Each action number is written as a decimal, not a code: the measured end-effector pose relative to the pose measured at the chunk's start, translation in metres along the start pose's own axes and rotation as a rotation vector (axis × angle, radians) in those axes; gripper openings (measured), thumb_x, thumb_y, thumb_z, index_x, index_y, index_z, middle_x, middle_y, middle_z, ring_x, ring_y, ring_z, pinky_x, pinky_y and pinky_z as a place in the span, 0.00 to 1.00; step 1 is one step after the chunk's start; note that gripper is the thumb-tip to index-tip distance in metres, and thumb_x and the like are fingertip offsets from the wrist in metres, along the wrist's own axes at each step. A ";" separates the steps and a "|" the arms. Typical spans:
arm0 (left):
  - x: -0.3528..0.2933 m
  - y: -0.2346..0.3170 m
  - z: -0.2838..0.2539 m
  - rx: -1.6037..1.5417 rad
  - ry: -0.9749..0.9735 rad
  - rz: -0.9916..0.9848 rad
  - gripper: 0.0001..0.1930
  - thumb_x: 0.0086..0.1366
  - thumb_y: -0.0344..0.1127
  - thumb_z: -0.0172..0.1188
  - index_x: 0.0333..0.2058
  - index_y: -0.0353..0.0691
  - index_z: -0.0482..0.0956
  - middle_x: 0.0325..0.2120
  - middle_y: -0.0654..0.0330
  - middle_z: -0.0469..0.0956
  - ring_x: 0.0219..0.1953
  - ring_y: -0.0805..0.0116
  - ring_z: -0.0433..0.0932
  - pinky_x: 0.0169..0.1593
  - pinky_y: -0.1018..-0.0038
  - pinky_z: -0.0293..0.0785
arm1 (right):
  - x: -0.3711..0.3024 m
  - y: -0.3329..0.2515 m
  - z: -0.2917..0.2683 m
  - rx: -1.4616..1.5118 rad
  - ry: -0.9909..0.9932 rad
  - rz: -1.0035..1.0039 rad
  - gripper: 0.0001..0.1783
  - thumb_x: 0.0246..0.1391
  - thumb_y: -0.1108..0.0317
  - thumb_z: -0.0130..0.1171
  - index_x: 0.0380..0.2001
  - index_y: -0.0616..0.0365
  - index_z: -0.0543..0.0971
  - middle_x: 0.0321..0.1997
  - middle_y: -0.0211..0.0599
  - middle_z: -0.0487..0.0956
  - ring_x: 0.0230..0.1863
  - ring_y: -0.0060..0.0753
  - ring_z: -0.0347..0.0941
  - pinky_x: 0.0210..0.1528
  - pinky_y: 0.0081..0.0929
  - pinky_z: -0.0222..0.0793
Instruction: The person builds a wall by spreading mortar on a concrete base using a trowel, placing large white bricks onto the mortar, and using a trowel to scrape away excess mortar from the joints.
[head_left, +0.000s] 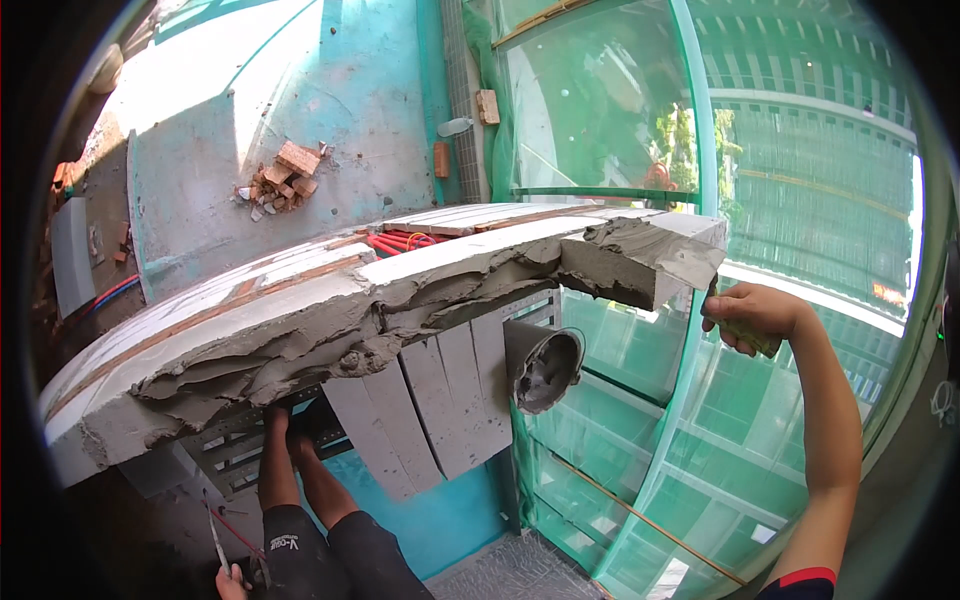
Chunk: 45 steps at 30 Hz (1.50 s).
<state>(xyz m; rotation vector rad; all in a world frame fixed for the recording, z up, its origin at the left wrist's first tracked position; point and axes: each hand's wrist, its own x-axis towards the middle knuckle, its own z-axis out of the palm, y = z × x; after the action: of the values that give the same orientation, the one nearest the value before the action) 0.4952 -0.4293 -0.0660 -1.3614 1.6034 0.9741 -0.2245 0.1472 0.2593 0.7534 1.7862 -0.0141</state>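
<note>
A thick bed of wet grey mortar [440, 300] runs along the top of a white block wall [150, 375]. At its right end sits a white block [625, 270] with mortar smeared over it. Beside that end, my right hand [755, 308] is closed around a mortar-smeared hand tool [712, 292], its thin dark edge close to the block; its full shape is hidden. Low at the left, my left hand [232, 582], partly cut off by the frame, grips a thin pale tool [217, 537] pointing upward.
A mortar bucket [545, 370] stands beside several white blocks [420, 405] on a perforated metal scaffold below the wall. My legs are near them. Broken bricks [285, 175] lie on the floor beyond, red tubes [405, 240] behind the wall. Green netting [600, 100] hangs at the right.
</note>
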 end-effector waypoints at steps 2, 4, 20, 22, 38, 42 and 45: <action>-0.002 -0.028 0.005 -0.067 0.007 -0.054 0.13 0.66 0.41 0.60 0.32 0.36 0.78 0.20 0.67 0.70 0.20 0.75 0.66 0.23 0.75 0.64 | -0.001 -0.021 -0.002 0.014 -0.092 0.085 0.32 0.58 0.38 0.53 0.36 0.63 0.79 0.18 0.33 0.73 0.16 0.26 0.70 0.17 0.24 0.65; -0.002 -0.051 0.010 -0.328 -0.031 -0.088 0.13 0.65 0.41 0.61 0.32 0.35 0.77 0.21 0.67 0.70 0.20 0.74 0.66 0.23 0.75 0.65 | 0.003 -0.030 -0.007 -0.040 -0.104 0.134 0.33 0.57 0.38 0.54 0.36 0.63 0.79 0.18 0.33 0.73 0.15 0.26 0.69 0.16 0.24 0.65; -0.010 -0.019 0.005 -0.223 0.016 -0.139 0.12 0.64 0.40 0.63 0.29 0.37 0.77 0.19 0.67 0.70 0.18 0.73 0.66 0.22 0.75 0.65 | 0.020 -0.031 -0.019 -0.226 0.124 0.276 0.30 0.57 0.41 0.55 0.31 0.63 0.78 0.17 0.34 0.73 0.15 0.28 0.69 0.15 0.28 0.65; -0.006 -0.027 0.001 -0.164 0.030 -0.080 0.12 0.64 0.40 0.63 0.28 0.37 0.76 0.19 0.67 0.70 0.19 0.74 0.66 0.22 0.75 0.64 | 0.022 -0.029 -0.021 -0.247 0.184 0.285 0.29 0.57 0.42 0.55 0.29 0.63 0.77 0.17 0.35 0.73 0.15 0.28 0.69 0.15 0.28 0.65; 0.008 -0.034 -0.005 -0.135 -0.055 -0.130 0.13 0.67 0.43 0.58 0.33 0.38 0.77 0.24 0.65 0.74 0.23 0.72 0.70 0.28 0.74 0.66 | -0.016 0.005 -0.023 0.328 -0.127 -0.135 0.30 0.66 0.46 0.42 0.40 0.68 0.73 0.21 0.40 0.76 0.14 0.27 0.71 0.16 0.23 0.68; 0.031 -0.069 0.006 -0.200 0.004 -0.045 0.11 0.69 0.40 0.54 0.30 0.41 0.70 0.16 0.67 0.67 0.14 0.75 0.66 0.18 0.76 0.59 | -0.009 -0.027 -0.013 0.081 -0.169 -0.103 0.30 0.67 0.47 0.41 0.40 0.69 0.74 0.25 0.40 0.78 0.20 0.26 0.74 0.24 0.24 0.72; 0.040 -0.095 0.009 -0.212 0.014 -0.032 0.11 0.70 0.40 0.51 0.29 0.42 0.67 0.15 0.68 0.64 0.11 0.75 0.64 0.14 0.76 0.57 | 0.010 -0.038 -0.007 -0.106 -0.057 -0.057 0.29 0.66 0.44 0.41 0.39 0.64 0.76 0.26 0.36 0.78 0.21 0.26 0.73 0.26 0.25 0.70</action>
<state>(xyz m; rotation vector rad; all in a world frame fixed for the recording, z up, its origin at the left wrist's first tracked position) 0.5865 -0.4481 -0.1118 -1.5345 1.5168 1.1431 -0.2504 0.1243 0.2395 0.6207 1.7394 0.0208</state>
